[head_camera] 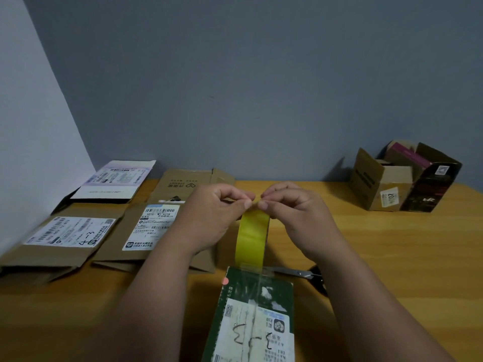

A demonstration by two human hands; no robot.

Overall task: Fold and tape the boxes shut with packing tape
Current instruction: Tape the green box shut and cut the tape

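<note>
Yellow tape (252, 237) rising from green box (251, 317)

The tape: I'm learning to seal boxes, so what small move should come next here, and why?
Probably tear or cut the tape. Both the left hand and right hand pinch its raised top edge, its lower end already sticks to the green box, and scissors lie beside the box.

Two bare forearms reach in from the lower edge of the view, uncovered along all of their visible length, with no sleeve or cuff on either. The left hand (209, 215) and the right hand (295, 212) are bare, without gloves. Rounded knuckles and short fingernails show at the fingertips. The wrists are broad, the forearms thick and smooth.
</note>
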